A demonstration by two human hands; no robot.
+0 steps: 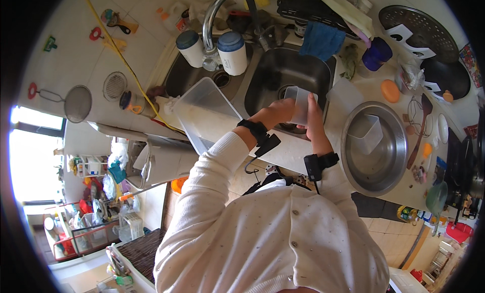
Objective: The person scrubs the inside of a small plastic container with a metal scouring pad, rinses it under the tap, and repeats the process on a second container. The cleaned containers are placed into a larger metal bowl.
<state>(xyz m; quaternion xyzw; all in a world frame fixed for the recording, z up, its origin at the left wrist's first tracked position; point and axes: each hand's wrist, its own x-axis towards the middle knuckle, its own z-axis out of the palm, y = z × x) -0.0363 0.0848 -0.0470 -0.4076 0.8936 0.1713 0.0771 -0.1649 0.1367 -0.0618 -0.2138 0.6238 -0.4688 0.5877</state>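
A small translucent plastic container [301,105] is held over the front of the right-hand steel sink basin [265,79]. My right hand [315,120] grips its right side, thumb up along the wall. At its left side is my left hand [278,113], with the fingers partly hidden by the container; whether they are inside or behind it I cannot tell. A larger clear plastic bin [206,115] stands tilted beside my left forearm. On the counter to the right, a steel basin [344,141] has another translucent container [369,136] in it.
A chrome faucet [207,24] with white filter housings [232,58] rises over the left sink bowl [182,79]. A blue cloth [322,39] hangs at the right bowl's back corner. A translucent plastic piece [344,94], an orange oval object [390,91] and a dark spatula [420,130] lie near the steel basin.
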